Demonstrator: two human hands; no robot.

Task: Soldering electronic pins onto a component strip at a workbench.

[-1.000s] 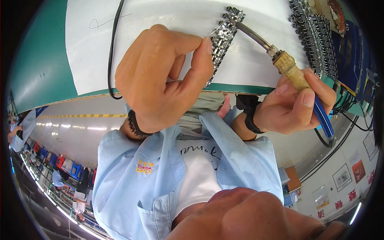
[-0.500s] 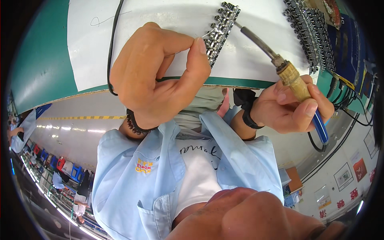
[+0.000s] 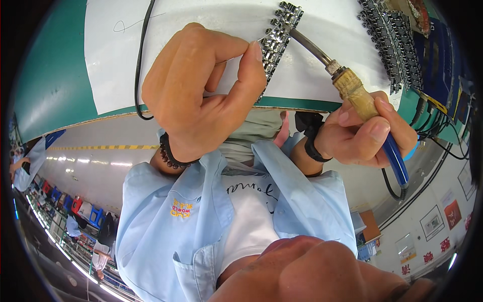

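My left hand (image 3: pixel 201 95) pinches a thin wire, seemingly solder wire (image 3: pixel 263 38), between thumb and forefinger. The wire's end reaches a strip of small shiny metal parts (image 3: pixel 273 53) that lies aslant on a white sheet (image 3: pixel 118 70). In my right hand (image 3: pixel 359 141) is a soldering iron (image 3: pixel 354 90), held by its tan and blue handle like a pen. Its tip is at the strip's right edge, near the wire's end; whether it touches the metal is hard to tell. The lower left of the strip is partly behind my left hand.
More metal strips (image 3: pixel 390 48) lie side by side at the right, next to a dark blue box (image 3: pixel 435 65). Several black cables (image 3: pixel 437 123) hang at the table's right edge. A black cord (image 3: pixel 139 65) crosses the sheet left of my left hand, on the green tabletop (image 3: pixel 55 80).
The soldering iron has moved left and its tip has come to the strip's edge. My left hand has shifted slightly up, bringing the wire further along the strip.
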